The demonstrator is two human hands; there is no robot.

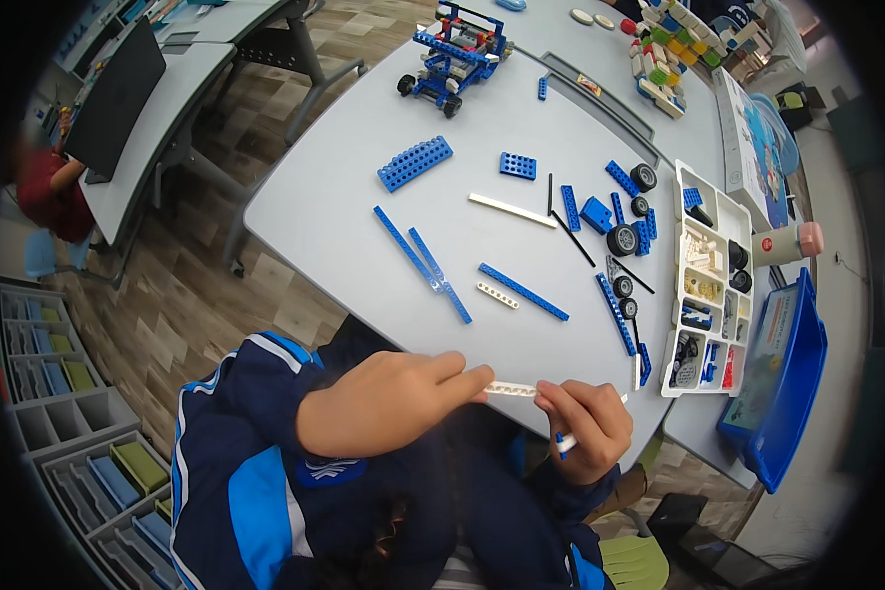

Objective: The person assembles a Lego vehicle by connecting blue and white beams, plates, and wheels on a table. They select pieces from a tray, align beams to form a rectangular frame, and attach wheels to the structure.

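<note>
Between my two hands, at the near edge of the table, a white toy building beam with holes [511,389] is stretched sideways. My left hand [398,398] pinches its left end between thumb and fingers. The other end is gripped by my right hand [590,423], which also has a small white piece with a blue pin [564,443] tucked in its fingers. Just beyond lie a short white beam with holes [498,295] and a long blue beam [523,291]. Two more long blue beams [423,262] lie crossed to their left.
A white sorting tray [671,295] of small parts stands at the right, beside a blue bin [772,393] and a bottle [787,243]. Black wheels [622,240] and blue pieces lie near it. A blue wheeled model [452,61] stands at the far edge. Another person [49,192] sits far left.
</note>
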